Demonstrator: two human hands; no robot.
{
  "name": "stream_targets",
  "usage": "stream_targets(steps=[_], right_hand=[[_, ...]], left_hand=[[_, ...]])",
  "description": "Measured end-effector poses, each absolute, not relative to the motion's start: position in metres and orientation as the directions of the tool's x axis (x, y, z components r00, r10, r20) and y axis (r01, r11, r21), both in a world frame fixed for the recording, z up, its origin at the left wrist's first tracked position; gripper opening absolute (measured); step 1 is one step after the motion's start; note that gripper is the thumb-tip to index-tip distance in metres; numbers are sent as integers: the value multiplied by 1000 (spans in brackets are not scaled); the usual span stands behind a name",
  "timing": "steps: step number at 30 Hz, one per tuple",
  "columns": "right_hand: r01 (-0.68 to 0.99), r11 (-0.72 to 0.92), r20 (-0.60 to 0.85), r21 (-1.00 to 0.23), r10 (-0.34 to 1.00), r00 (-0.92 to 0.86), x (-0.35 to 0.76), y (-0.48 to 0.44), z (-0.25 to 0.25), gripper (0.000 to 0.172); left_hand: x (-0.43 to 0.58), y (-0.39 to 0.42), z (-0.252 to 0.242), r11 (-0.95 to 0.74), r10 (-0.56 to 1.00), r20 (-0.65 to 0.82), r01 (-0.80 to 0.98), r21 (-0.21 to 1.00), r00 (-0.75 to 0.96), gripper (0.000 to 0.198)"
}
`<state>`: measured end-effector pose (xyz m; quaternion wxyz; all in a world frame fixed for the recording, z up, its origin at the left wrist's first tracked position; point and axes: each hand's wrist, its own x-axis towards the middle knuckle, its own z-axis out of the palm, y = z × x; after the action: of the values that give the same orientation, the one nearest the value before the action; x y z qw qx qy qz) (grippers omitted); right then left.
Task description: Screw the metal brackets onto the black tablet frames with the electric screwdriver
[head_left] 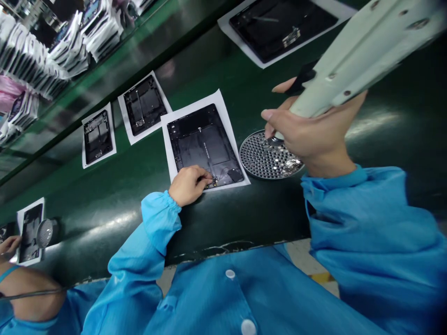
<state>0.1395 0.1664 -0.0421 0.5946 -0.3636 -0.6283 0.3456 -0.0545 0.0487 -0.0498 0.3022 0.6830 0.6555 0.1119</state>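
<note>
My right hand [307,135] is wrapped round a pale green electric screwdriver [352,56], whose nose points down over a round metal screw tray [258,160]. The tray is pitted with many small holes, and shiny small screws lie at its right side. To the left of the tray, a black tablet housing [199,139] rests on a white sheet [168,149]. My left hand [190,184] lies at its near edge, with thumb and fingertips pinched on a small circuit board [212,183] at the housing's lower edge. The screwdriver's tip is partly hidden by my fingers.
More tablet housings on white sheets lie along the green belt, one at the back right [282,28] and others at left [145,104]. Stacks of papered units [28,51] stand on a shelf. A co-worker's hand [10,246] is at far left beside another screw tray [46,233].
</note>
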Motion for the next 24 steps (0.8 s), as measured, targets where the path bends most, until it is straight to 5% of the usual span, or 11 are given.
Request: stream_targets(steps=[7,14,24], right_hand=[[19,514,513,-858,858,-32,140,167,-44,29],[38,537,534,-843,844,-53,141,167,-46,28],[-38,510,511,-859,860,1,140,168,-47,31]], left_hand=[[-61,46,-54,24,974,-209,868,497,92,5],[-63,44,-57,-292,905,-189,880,374,381,25],[-70,36,-54,-485,846,-162,859,163,508,34]])
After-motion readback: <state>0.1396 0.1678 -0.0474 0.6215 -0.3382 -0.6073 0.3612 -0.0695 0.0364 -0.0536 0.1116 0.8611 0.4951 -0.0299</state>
